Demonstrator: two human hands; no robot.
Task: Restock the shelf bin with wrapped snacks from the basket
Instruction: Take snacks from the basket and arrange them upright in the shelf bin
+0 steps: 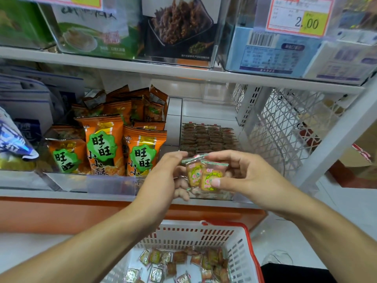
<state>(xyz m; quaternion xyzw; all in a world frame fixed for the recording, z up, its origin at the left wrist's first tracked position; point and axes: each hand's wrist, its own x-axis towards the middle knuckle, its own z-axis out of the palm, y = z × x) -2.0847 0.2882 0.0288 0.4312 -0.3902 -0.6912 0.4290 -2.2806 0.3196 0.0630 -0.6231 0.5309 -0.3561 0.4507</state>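
Fingers (216, 182) of your right hand (242, 176) pinch a small stack of snacks (206, 176), thumb on the front face, other fingers curled over the top edge. Your left hand (163, 178) cups the same stack from 9 o'clock, its fingers wrapped behind and under the packets. Both hands hold the stack just in front of the bin (204, 111), whose rear half already carries neat rows of the same packets at 12 o'clock from your hands. More loose packets lie in the basket (242, 242) at 6 o'clock, well below.

These packets look light, and their clear film is probably slippery, so a stack can fan out or shed one piece if you squeeze only the middle. The crimped seams at top and bottom are thin and floppy; they give poor purchase. Better to keep the flat faces pressed between thumb and fingers, with the other hand squaring the edges. The biscuit inside seems brittle, so go gently on pressure. Set the stack down upright against the existing rows, and let go only once it leans on them. Orange bags (106, 148) sit in the neighbouring bin at 9 o'clock; keep clear of them.
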